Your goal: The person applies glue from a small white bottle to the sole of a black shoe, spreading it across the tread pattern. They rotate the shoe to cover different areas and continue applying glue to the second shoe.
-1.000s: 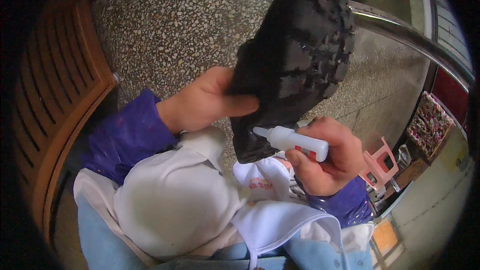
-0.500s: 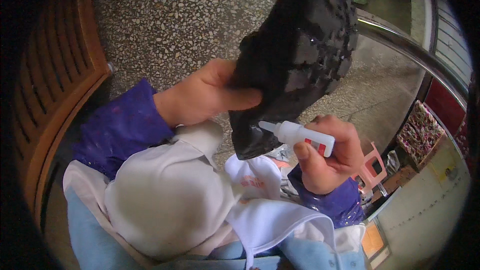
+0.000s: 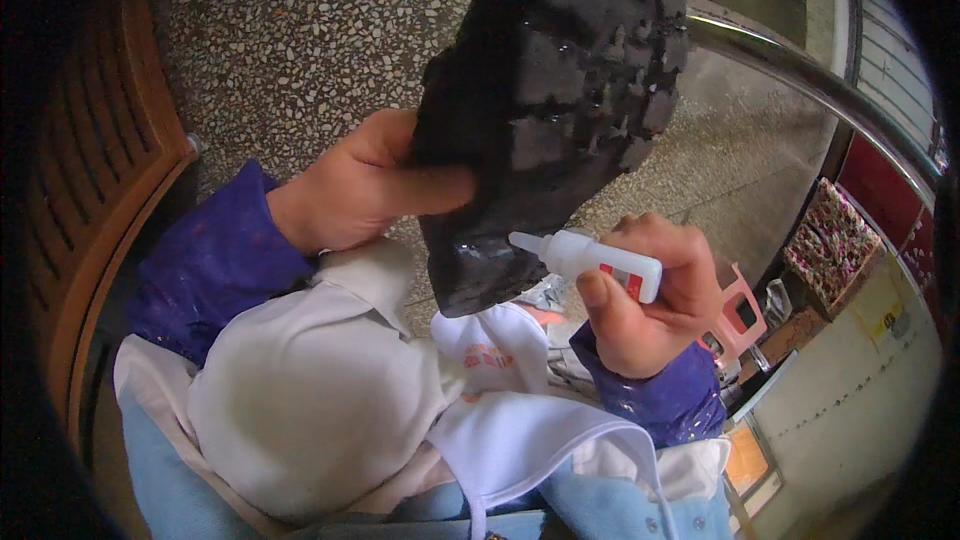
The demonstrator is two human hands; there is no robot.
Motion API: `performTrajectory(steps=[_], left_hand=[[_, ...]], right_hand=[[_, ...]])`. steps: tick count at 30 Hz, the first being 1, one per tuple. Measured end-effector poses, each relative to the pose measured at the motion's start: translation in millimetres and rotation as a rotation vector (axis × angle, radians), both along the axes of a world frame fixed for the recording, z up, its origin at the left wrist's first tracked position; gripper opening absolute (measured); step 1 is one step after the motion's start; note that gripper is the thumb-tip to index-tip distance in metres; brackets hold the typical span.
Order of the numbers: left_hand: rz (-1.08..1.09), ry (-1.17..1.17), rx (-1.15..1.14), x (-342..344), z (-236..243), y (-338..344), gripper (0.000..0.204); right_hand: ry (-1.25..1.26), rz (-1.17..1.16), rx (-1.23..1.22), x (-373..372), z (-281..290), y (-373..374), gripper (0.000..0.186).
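My left hand (image 3: 350,185) grips what looks like a black shoe (image 3: 540,110), its lumpy, glossy sole turned up toward me. The thumb presses on the sole, while the other fingers are hidden behind it. In my right hand (image 3: 650,290) is a small white glue bottle (image 3: 600,265) with a red label patch and a narrow nozzle. Pointing left, the nozzle tip sits at the lower part of the sole, beside a shiny wet-looking patch. Whether the tip touches the surface, I cannot tell.
A wooden slatted seat (image 3: 100,150) stands at left. Speckled stone floor (image 3: 300,50) spreads beyond my hands. At right run a metal rail (image 3: 790,60), a pink plastic stool (image 3: 738,315) and a patterned cushion (image 3: 835,245). White cloth (image 3: 300,390) covers my lap.
Both hands, with the shoe and the bottle, have shifted slightly left in the view. The nozzle is still by the lower part of the sole.
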State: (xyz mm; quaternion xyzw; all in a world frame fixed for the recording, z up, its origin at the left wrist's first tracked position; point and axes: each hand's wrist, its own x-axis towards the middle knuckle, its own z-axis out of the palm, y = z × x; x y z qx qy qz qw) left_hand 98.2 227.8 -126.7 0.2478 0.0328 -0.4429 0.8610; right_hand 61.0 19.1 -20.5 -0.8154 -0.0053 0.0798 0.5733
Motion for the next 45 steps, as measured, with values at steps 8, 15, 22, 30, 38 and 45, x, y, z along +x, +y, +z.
performTrajectory(steps=[8, 15, 22, 30, 38, 45], left_hand=[[0.003, 0.028, -0.113, 2, 1, -1, 0.037], [-0.054, 0.019, -0.004, 0, -1, 2, 0.035], [-0.067, 0.019, 0.058, 0, -4, -2, 0.033], [-0.071, 0.029, 0.071, 1, -3, -3, 0.031], [-0.065, -0.023, 0.071, 0, -4, -7, 0.029], [-0.162, -0.062, 0.022, 2, -10, -4, 0.040]], right_hand=[[-0.101, 0.293, -0.013, 16, 3, -1, 0.034], [-0.170, 0.501, -0.188, 33, 9, -10, 0.032], [-0.247, 0.787, -0.600, 40, 25, -22, 0.039], [-0.400, 0.885, -0.847, 46, 25, -17, 0.036], [-0.440, 1.148, -0.806, 60, 30, -16, 0.021], [-0.401, 1.230, -0.693, 69, 29, -15, 0.022]])
